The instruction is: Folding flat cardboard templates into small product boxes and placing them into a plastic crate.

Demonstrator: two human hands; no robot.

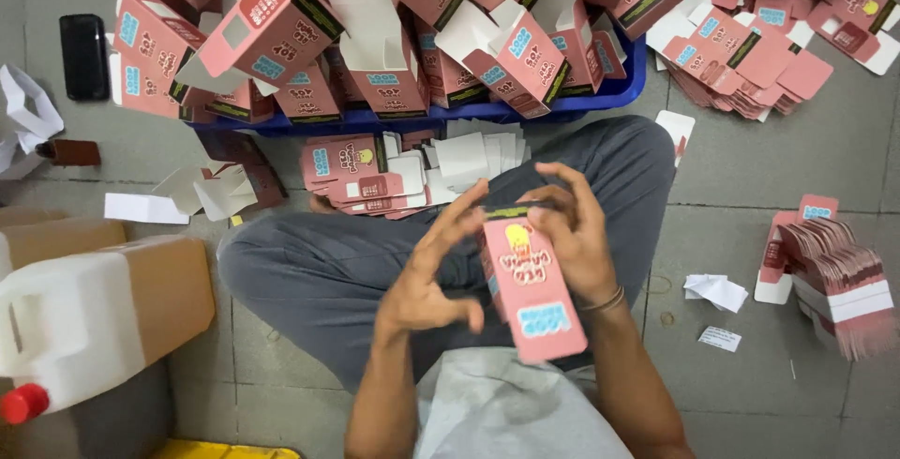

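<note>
Grey tiled floor (750,168), scattered with paper scraps, with crossed legs in grey trousers at centre. At far left, a black phone (84,56) lying flat, well clear of the work; below it a white jug (66,328) with a red cap, just beside a brown carton (159,295). Along the top, a blue crate (600,95) heaped with folded pink boxes, set within arm's reach, seemingly as the drop for finished ones. In front of it, near the knees, a small pile of flat blanks (394,178), handy for picking up. At centre, over the lap, left hand (427,276) half open, fingers spread, fingertips touching the top edge of a pink box (532,290). Right hand (572,234) curled round the box's upper right side, gripping it upright while fingers press at the top flap. At right, a fanned stack (750,56) of blanks, and a banded bundle (839,281) on edge.
</note>
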